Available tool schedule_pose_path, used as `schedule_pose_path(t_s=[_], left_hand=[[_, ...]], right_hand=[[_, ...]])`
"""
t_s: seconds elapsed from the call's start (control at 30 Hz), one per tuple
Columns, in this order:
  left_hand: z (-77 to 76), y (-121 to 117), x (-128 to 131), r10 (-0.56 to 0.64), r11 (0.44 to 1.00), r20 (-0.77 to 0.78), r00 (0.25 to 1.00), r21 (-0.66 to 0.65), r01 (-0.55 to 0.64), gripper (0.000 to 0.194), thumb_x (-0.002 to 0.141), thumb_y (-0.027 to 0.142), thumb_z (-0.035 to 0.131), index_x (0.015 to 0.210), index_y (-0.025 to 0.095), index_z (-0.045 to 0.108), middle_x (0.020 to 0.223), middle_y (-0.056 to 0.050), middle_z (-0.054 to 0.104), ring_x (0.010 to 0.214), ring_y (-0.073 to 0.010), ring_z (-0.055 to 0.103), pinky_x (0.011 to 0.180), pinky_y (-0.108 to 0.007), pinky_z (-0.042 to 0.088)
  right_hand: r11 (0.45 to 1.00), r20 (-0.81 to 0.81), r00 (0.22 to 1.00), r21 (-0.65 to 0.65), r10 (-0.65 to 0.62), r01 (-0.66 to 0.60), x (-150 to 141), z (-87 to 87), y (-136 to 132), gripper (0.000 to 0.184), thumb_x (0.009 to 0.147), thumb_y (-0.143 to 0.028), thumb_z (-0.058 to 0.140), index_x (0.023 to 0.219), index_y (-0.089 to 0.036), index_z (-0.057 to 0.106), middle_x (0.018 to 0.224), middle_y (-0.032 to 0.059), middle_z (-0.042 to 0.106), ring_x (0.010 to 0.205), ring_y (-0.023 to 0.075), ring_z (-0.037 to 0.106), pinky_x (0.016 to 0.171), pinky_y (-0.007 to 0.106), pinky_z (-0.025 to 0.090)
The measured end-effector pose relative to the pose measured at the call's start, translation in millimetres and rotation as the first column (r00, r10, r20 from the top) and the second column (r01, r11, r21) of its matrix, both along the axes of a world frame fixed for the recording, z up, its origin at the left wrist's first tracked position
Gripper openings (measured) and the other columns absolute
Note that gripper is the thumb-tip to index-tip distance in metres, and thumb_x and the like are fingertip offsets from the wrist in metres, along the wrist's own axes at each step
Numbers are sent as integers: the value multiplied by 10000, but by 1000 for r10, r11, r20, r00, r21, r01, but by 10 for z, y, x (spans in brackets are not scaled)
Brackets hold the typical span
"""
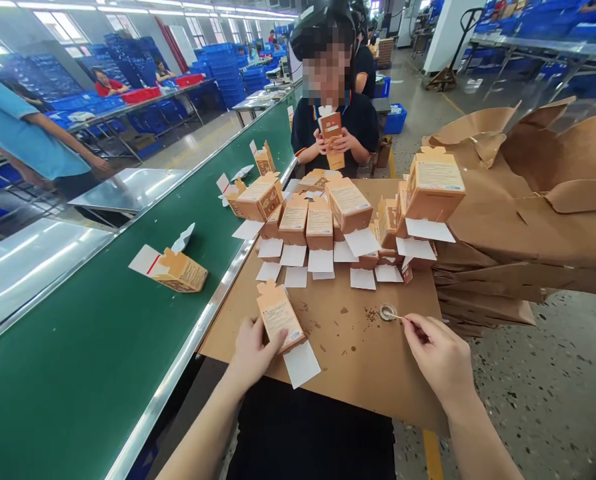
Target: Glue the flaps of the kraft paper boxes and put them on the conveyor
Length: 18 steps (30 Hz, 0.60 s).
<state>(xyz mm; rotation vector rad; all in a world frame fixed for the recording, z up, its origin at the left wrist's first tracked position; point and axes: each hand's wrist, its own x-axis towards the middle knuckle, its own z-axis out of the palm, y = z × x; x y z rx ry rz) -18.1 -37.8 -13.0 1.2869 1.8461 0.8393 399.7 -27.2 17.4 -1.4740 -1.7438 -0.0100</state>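
**Left grip:** We clench the lower edge of a box (278, 315) at lower centre, thumb lying along its side.

**Box:** It is a tan printed carton, tilted, with its scalloped flap pointing to the top of the frame. A white card (302, 365) sticks out from its lower end, just beside our left hand.

**Right grip:** At lower right, we pinch a thin pin (396, 317) between our fingers (412, 327).

**Pin tip:** It touches a small ring (388, 312) lying on the tabletop; the ring is too small for us to tell its material.

**Tabletop:** This brown board (358, 353) runs across the lower centre of the frame, marked with dark specks near the ring.

**Other boxes:** Our cluster of boxes (308, 223) sits in the centre, many with white cards.

**Right edge:** Folded kraft paper (523, 227) is heaped there.

**Left side:** A green belt (88, 373) carries one box (181, 270).

**Top centre:** A co-worker (341, 127) holds a box (331, 131) in both hands.
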Motion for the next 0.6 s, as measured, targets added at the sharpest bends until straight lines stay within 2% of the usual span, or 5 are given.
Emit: schedule_pose_path(t_s=[0.1,0.2,0.3,0.43,0.6], left_hand=[[-53,-134,163,-11,999,192,981,41,3,731,900,748,885,1458,286,798,1436,-171,761,1515,-467,694,1292,-663,589],[37,-262,251,38,995,484,874,60,-76,967,809,687,1028,1612,323,630,1506,-156,797,1434,-433,788,1171,-587,689],[204,-184,347,103,990,634,767,7,-138,987,714,621,1129,1510,285,654,1496,-164,828,1423,-435,815,1163,-560,704],[318,158,506,46,989,620,783,81,-122,946,692,566,1162,1441,270,665,1439,-157,849,1386,-413,838,1201,-577,691],[117,341,593,14,984,550,835,140,-109,952,692,567,1151,1424,293,607,1441,-142,837,1330,-382,868,1151,-562,714]], right_hand=[[999,-23,999,35,-34,35,-17,14,-16,442,1222,-499,637,916,-271,859,821,50,853,643,187,771,632,295,623],[996,-69,996,59,-64,68,-24,47,-41,395,1201,-466,678,910,-273,862,794,43,836,622,190,750,645,314,636],[992,-126,989,84,-82,93,-8,87,-45,369,1173,-459,718,889,-275,864,780,40,830,619,200,746,642,324,642],[995,-209,974,29,-90,98,-137,120,-110,362,1155,-473,747,886,-269,877,755,41,822,601,203,748,650,339,665],[975,-316,931,-63,183,-213,-837,-4,-306,276,1172,-299,712,959,-261,882,823,43,853,648,183,769,648,297,669]])
